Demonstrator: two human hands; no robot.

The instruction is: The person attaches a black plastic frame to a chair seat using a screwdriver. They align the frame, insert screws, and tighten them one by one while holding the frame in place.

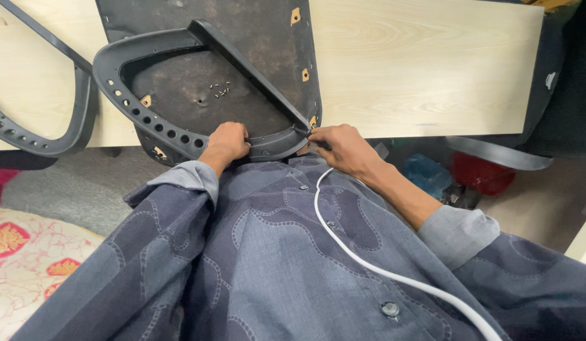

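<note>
Here our left hand clamped the dark grey plastic chair armrest to steady it, while our right hand, fingers pinched together, worked its end joint; just beyond lay small loose screws on the upturned black seat base.

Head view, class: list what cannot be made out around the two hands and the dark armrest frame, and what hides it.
1. Head view: the left hand curls over the armrest frame, hiding its fingertips.
2. The right hand covers whatever it pinches at the frame's corner.
3. The small screws on the seat underside are too small to count.
4. The second frame is cut off by the left edge.
5. The white cable leaves the bottom edge.
</note>
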